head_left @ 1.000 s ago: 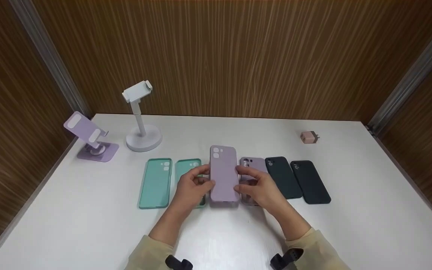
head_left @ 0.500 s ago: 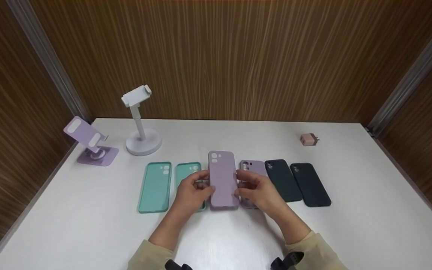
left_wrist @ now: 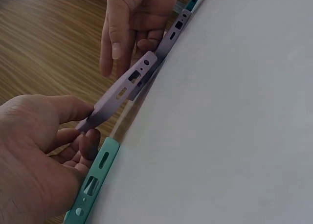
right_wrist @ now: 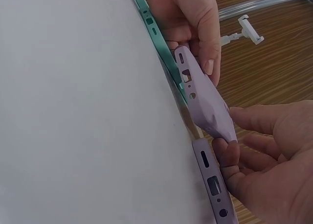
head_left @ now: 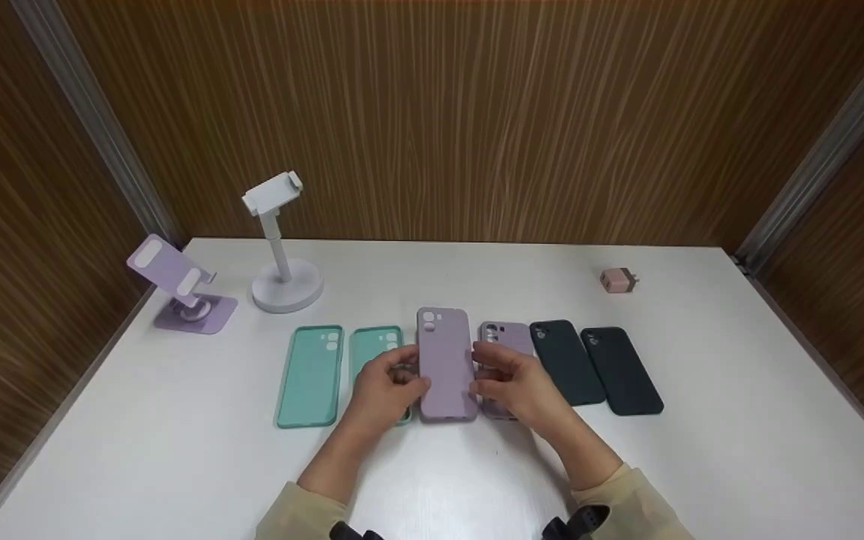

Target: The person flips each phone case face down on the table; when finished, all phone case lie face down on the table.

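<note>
A light purple phone case [head_left: 447,364] is at the middle of the row, its outer back and camera cutouts facing up. My left hand [head_left: 379,394] pinches its left edge between thumb and fingers. On the opposite edge, my right hand [head_left: 518,382] grips it the same way. Both wrist views show this case [left_wrist: 117,94] tilted, with the port holes in its end visible. Partly under my right hand lies another purple case [head_left: 514,337]. A teal case [head_left: 372,341] is half hidden behind my left hand, and a second teal case [head_left: 310,379] lies farther left.
Two dark phone cases [head_left: 567,364] lie side by side on the right. A pink plug charger [head_left: 618,280] sits behind them. At the back left stand a white phone stand [head_left: 287,289] and a purple phone stand [head_left: 169,270]. Wood-grain panels enclose the white table [head_left: 177,465].
The held purple case has moved slightly down toward the table, both hands still on its edges. The whole head view has also shifted a little. The other cases stay put.
</note>
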`<control>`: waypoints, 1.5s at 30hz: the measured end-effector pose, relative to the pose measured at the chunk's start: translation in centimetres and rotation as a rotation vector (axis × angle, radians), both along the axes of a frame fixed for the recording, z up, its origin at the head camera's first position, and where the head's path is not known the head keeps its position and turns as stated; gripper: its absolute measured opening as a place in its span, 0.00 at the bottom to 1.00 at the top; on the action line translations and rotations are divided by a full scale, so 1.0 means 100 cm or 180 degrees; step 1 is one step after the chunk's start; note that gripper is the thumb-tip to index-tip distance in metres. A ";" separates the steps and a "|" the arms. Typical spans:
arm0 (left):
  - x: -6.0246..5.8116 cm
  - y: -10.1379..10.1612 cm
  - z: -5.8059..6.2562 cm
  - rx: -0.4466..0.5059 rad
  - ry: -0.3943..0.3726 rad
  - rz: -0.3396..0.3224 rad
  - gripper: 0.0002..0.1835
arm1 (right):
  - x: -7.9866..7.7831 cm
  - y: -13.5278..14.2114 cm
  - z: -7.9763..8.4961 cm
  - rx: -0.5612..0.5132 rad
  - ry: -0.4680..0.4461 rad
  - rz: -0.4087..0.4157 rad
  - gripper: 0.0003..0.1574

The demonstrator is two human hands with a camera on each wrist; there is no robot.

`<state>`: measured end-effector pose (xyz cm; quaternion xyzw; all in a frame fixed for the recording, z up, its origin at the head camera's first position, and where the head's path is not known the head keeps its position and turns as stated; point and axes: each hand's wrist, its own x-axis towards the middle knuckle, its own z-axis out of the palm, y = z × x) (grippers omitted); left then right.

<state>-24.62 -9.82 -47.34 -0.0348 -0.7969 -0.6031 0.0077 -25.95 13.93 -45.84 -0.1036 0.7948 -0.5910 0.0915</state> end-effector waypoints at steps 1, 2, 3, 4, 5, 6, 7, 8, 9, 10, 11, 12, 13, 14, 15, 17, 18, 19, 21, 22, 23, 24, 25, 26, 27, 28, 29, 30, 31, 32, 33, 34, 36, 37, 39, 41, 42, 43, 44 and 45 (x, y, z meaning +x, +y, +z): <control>0.000 0.000 0.000 -0.0018 0.0017 -0.0005 0.28 | 0.000 0.000 0.000 -0.0002 -0.0011 0.0000 0.38; 0.000 0.000 0.000 -0.0021 0.0000 0.0003 0.28 | 0.000 0.000 0.000 0.0008 -0.0006 0.0008 0.38; 0.000 0.000 0.000 -0.0031 -0.0003 0.0003 0.28 | -0.001 0.000 -0.001 0.0010 0.0002 0.0023 0.38; 0.000 0.000 0.000 -0.0038 -0.0013 0.0005 0.28 | -0.001 0.000 -0.001 0.0012 0.0011 0.0036 0.38; 0.000 0.000 0.000 -0.0049 -0.0018 0.0009 0.28 | -0.001 0.000 -0.001 0.0013 0.0033 0.0053 0.38; 0.001 0.000 0.000 -0.0063 -0.0027 0.0016 0.28 | -0.001 0.000 -0.001 0.0017 0.0043 0.0064 0.38; 0.001 0.000 0.000 -0.0076 -0.0035 0.0023 0.28 | -0.001 0.000 -0.001 0.0024 0.0070 0.0082 0.38; 0.001 0.000 0.000 -0.0088 -0.0053 0.0031 0.28 | -0.001 0.000 -0.001 0.0029 0.0083 0.0095 0.38; 0.001 0.000 0.000 -0.0105 -0.0056 0.0036 0.28 | 0.000 0.000 -0.001 0.0029 0.0092 0.0105 0.38; 0.001 0.001 0.000 -0.0115 -0.0065 0.0044 0.28 | 0.000 0.000 -0.001 0.0033 0.0096 0.0110 0.38; 0.001 0.001 -0.001 -0.0123 -0.0076 0.0049 0.28 | 0.000 0.001 -0.001 0.0028 0.0100 0.0118 0.38; 0.001 0.001 -0.001 -0.0130 -0.0080 0.0052 0.28 | 0.000 0.001 -0.001 0.0024 0.0090 0.0115 0.38; 0.001 0.001 -0.001 -0.0141 -0.0080 0.0051 0.28 | 0.000 0.001 -0.001 0.0026 0.0099 0.0123 0.37; 0.002 0.001 -0.001 -0.0147 -0.0086 0.0052 0.28 | 0.000 0.001 -0.001 0.0025 0.0085 0.0116 0.37; 0.002 0.001 -0.001 -0.0151 -0.0088 0.0049 0.28 | 0.000 0.001 0.000 0.0026 0.0081 0.0115 0.37; 0.002 0.001 0.000 -0.0167 -0.0093 0.0052 0.28 | 0.000 0.001 0.000 0.0031 0.0078 0.0117 0.37; 0.002 0.001 0.000 -0.0185 -0.0087 0.0053 0.28 | 0.000 0.001 -0.001 0.0036 0.0080 0.0120 0.37; 0.001 0.002 0.001 -0.0208 -0.0080 0.0053 0.28 | 0.000 0.001 -0.001 0.0035 0.0077 0.0119 0.37; 0.001 0.002 0.001 -0.0240 -0.0070 0.0054 0.29 | 0.000 0.001 -0.001 0.0033 0.0059 0.0112 0.37; 0.001 0.002 0.001 -0.0255 -0.0058 0.0054 0.29 | 0.000 0.001 -0.001 0.0027 0.0057 0.0116 0.37; 0.001 0.002 0.001 -0.0268 -0.0052 0.0051 0.29 | -0.001 0.001 -0.001 0.0024 0.0063 0.0120 0.37; 0.001 0.002 0.001 -0.0276 -0.0048 0.0046 0.29 | -0.001 0.001 -0.001 0.0025 0.0060 0.0118 0.37; 0.001 0.002 0.001 -0.0274 -0.0048 0.0037 0.29 | -0.001 0.001 -0.001 0.0030 0.0055 0.0111 0.37; 0.001 0.002 0.001 -0.0262 -0.0057 0.0032 0.30 | -0.001 0.001 -0.001 0.0046 0.0056 0.0109 0.36; 0.001 0.002 0.001 -0.0255 -0.0065 0.0028 0.30 | 0.000 0.001 -0.001 0.0064 0.0061 0.0112 0.36; 0.001 0.002 0.001 -0.0250 -0.0075 0.0024 0.31 | 0.000 0.000 0.000 0.0085 0.0063 0.0109 0.36; 0.001 0.002 0.001 -0.0249 -0.0088 0.0019 0.31 | 0.000 0.000 0.000 0.0113 0.0067 0.0100 0.36; 0.001 0.001 0.001 -0.0249 -0.0096 0.0017 0.32 | 0.000 0.000 0.000 0.0128 0.0064 0.0092 0.36; 0.001 0.001 0.001 -0.0250 -0.0101 0.0013 0.32 | 0.001 0.000 0.000 0.0137 0.0067 0.0086 0.35; 0.002 0.001 0.001 -0.0254 -0.0097 0.0007 0.32 | 0.001 0.000 0.000 0.0142 0.0073 0.0082 0.35; 0.002 0.001 0.001 -0.0261 -0.0091 0.0002 0.32 | 0.001 -0.001 0.000 0.0142 0.0080 0.0079 0.35; 0.002 0.001 0.001 -0.0270 -0.0089 -0.0003 0.31 | 0.002 -0.001 0.000 0.0134 0.0083 0.0073 0.35; 0.002 0.001 0.001 -0.0276 -0.0079 -0.0012 0.31 | 0.002 -0.001 0.001 0.0116 0.0094 0.0076 0.35; 0.002 0.001 0.001 -0.0273 -0.0077 -0.0019 0.31 | 0.002 -0.001 0.001 0.0123 0.0098 0.0080 0.35; 0.002 0.000 0.001 -0.0278 -0.0083 -0.0029 0.30 | 0.003 -0.001 0.001 0.0138 0.0109 0.0085 0.35; 0.003 0.000 0.000 -0.0280 -0.0093 -0.0040 0.30 | 0.003 -0.001 0.000 0.0147 0.0112 0.0089 0.34; 0.003 0.000 0.000 -0.0280 -0.0096 -0.0045 0.30 | 0.003 -0.001 0.000 0.0155 0.0106 0.0087 0.34; 0.002 0.000 0.000 -0.0280 -0.0097 -0.0045 0.30 | 0.002 0.000 0.000 0.0155 0.0101 0.0084 0.34; 0.002 0.000 0.000 -0.0281 -0.0102 -0.0042 0.30 | 0.002 -0.001 0.000 0.0150 0.0094 0.0078 0.34; 0.002 0.000 0.000 -0.0279 -0.0103 -0.0037 0.30 | 0.001 -0.001 0.000 0.0149 0.0084 0.0066 0.34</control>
